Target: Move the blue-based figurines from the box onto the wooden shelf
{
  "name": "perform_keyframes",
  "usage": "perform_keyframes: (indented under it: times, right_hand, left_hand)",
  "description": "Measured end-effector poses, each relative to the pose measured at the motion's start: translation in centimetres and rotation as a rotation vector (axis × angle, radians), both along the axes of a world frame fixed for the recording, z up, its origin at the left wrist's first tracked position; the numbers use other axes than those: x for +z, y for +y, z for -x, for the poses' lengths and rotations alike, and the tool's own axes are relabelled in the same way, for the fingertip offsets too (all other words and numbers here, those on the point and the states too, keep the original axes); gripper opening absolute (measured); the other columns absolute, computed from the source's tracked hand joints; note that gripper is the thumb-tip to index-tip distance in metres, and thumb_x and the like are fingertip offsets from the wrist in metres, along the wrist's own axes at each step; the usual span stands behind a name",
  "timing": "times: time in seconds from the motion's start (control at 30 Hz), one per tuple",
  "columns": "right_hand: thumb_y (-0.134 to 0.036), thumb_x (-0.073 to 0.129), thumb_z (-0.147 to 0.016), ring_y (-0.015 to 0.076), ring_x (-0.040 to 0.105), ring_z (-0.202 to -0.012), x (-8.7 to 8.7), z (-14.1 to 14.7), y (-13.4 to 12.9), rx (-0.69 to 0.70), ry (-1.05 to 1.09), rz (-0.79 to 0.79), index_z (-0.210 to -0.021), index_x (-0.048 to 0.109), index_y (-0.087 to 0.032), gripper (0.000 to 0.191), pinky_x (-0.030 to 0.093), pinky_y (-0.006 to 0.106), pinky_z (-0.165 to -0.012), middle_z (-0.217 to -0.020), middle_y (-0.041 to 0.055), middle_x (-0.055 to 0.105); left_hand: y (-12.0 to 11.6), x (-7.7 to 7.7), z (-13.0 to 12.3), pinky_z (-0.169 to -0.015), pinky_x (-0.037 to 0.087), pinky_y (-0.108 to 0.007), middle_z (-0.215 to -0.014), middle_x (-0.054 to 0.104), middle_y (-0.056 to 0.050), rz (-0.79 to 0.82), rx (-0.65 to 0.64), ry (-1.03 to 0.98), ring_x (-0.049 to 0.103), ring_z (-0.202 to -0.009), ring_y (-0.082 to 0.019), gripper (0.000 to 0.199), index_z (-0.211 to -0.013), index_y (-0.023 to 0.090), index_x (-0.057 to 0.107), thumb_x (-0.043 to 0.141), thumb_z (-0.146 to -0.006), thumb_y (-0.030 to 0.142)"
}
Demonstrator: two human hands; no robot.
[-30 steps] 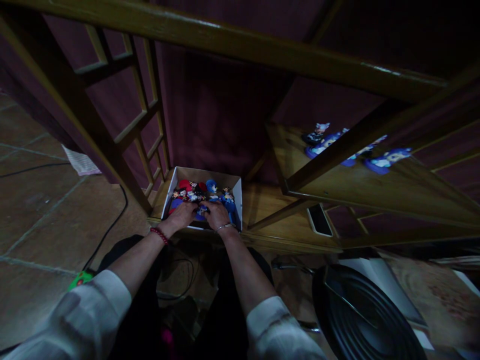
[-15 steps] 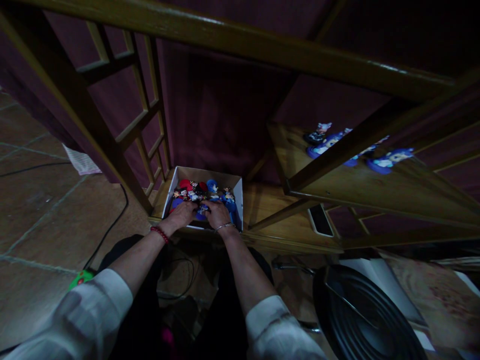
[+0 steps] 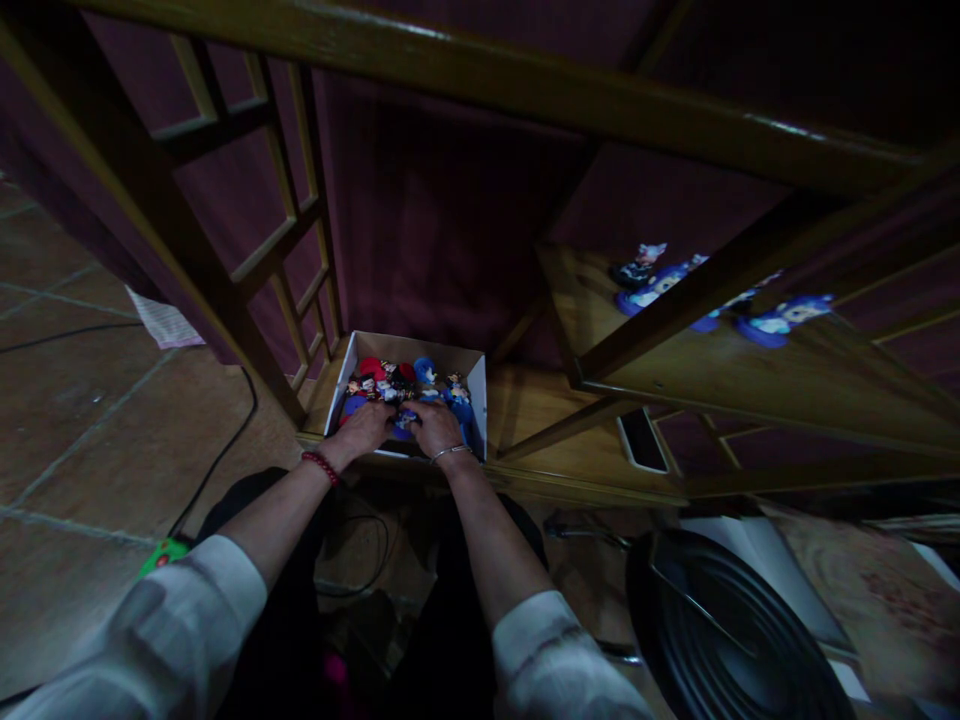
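A white-walled cardboard box (image 3: 477, 400) stands on the low wooden shelf, holding several small figurines on red (image 3: 371, 367) and blue (image 3: 424, 370) bases. Both of my hands reach into its near side. My left hand (image 3: 367, 424) has its fingers curled at the left edge of a purple-blue figurine (image 3: 403, 424). From the right, my right hand (image 3: 433, 426) closes on the same figurine, which lies low in the box between them. The fingertips are partly hidden and dim, and the figurine's details are too small to make out.
Several figurines (image 3: 780, 320) lie or stand on a raised wooden shelf (image 3: 675, 375) to the right. A dark-screened phone (image 3: 643, 441) rests on the lower shelf. Wooden beams (image 3: 480, 70) cross overhead. A black ridged stool seat (image 3: 735, 630) is at lower right, and a cable (image 3: 225, 450) crosses the floor.
Almost nothing differs. The view has shifted very slightly, while both hands stay at the same purple-blue figurine in the box.
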State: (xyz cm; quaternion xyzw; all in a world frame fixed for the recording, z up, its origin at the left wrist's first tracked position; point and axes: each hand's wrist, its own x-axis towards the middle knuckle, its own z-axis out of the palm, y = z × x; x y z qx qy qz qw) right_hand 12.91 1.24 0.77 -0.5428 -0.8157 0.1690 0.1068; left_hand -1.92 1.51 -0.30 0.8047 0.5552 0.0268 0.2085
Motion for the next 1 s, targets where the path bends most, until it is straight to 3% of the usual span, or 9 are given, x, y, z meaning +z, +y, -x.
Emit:
perform_keyframes:
  times: [0.4,0.53,0.63,1.0]
  right_hand:
    - [-0.016,0.055,-0.071,0.0150,0.050,-0.092,0.4,-0.2,0.0,0.071,-0.010,-0.042,-0.099,0.058,-0.024,0.029,0.034,0.026,-0.086,-0.095,0.0026,0.062]
    - [-0.014,0.056,-0.070,0.0146,0.050,-0.092,0.3,-0.1,0.0,0.049,0.034,-0.048,-0.104,0.055,-0.023,0.035,0.034,0.026,-0.086,-0.099,0.0018,0.061]
    - [-0.015,0.056,-0.070,0.0150,0.050,-0.090,0.2,0.0,0.1,0.012,0.048,-0.029,-0.097,0.058,-0.022,0.028,0.037,0.025,-0.082,-0.093,0.0019,0.062]
    - [-0.017,0.058,-0.069,0.0165,0.049,-0.089,-0.1,-0.2,-0.1,0.021,-0.042,-0.039,-0.099,0.057,-0.023,0.031,0.037,0.024,-0.077,-0.090,0.0030,0.063]
  left_hand:
    - [-0.2,1.2,-0.5,-0.064,0.039,-0.022,-0.080,0.063,-0.006,-0.003,0.028,-0.012,0.057,-0.076,-0.015,0.015,-0.082,0.016,0.058,0.048,-0.072,0.020]
    - [-0.2,1.0,-0.6,-0.064,0.039,-0.021,-0.081,0.063,-0.006,-0.001,0.017,-0.041,0.057,-0.075,-0.015,0.015,-0.082,0.016,0.058,0.047,-0.072,0.020]
    - [-0.1,0.7,-0.7,-0.064,0.039,-0.022,-0.080,0.063,-0.006,-0.007,0.031,-0.041,0.058,-0.075,-0.015,0.016,-0.084,0.016,0.058,0.048,-0.072,0.018]
    - [0.0,0.0,-0.8,-0.065,0.040,-0.022,-0.083,0.063,-0.007,-0.054,0.036,-0.006,0.058,-0.077,-0.016,0.017,-0.086,0.015,0.056,0.047,-0.071,0.018]
